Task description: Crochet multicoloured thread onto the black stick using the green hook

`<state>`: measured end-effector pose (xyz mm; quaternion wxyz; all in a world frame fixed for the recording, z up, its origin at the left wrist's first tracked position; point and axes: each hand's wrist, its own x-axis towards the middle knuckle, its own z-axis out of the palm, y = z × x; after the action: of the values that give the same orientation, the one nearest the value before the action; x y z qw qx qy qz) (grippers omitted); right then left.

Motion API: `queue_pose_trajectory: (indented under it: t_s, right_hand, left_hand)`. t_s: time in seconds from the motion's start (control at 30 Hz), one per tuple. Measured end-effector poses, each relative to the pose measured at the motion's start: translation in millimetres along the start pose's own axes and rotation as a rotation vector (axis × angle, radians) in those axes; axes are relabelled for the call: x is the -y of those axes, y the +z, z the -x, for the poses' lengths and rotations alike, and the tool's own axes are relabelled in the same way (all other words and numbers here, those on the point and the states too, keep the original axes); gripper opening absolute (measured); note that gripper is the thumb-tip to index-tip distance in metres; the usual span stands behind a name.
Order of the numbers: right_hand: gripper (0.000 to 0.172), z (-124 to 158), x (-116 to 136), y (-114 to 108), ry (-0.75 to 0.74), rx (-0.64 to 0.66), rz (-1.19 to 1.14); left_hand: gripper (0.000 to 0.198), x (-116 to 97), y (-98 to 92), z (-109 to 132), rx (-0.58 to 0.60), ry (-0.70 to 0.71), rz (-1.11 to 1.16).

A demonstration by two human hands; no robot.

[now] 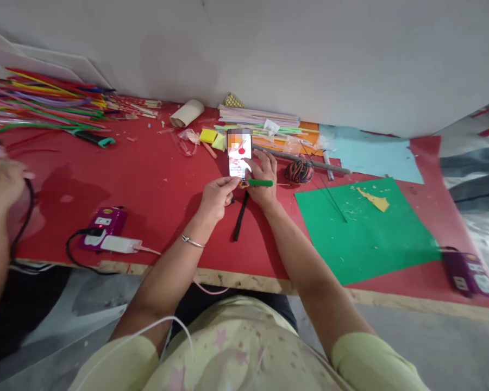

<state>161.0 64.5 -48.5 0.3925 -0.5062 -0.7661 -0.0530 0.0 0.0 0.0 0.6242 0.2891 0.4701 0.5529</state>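
While part-spread right hand (264,171) reaches over lit dark-edged rectangular phone (237,157) above flat red tabletop (163,195), slim green-handled tool (261,183) crosses that hand, grip unclear. Left hand (217,196) bunched at phone's lower edge, hold unclear. Best: light fingertip touch, tool kept clear.

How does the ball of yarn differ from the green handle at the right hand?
The ball of yarn is round; the green handle is straight and slim. The ball of yarn mixes several colours, while the green handle is one plain colour. The ball of yarn rests on the red tabletop, whereas the green handle lies across the right hand.
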Motion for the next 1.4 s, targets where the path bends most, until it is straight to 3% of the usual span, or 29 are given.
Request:
queue_pose_trajectory:
  t_s: [1.4]
  right_hand:
    - [0.036,0.1,-2.0,2.9,-0.003,0.016,-0.026]
  left_hand:
    - [0.024,-0.5,4.5,3.6,-0.011,-0.032,-0.001]
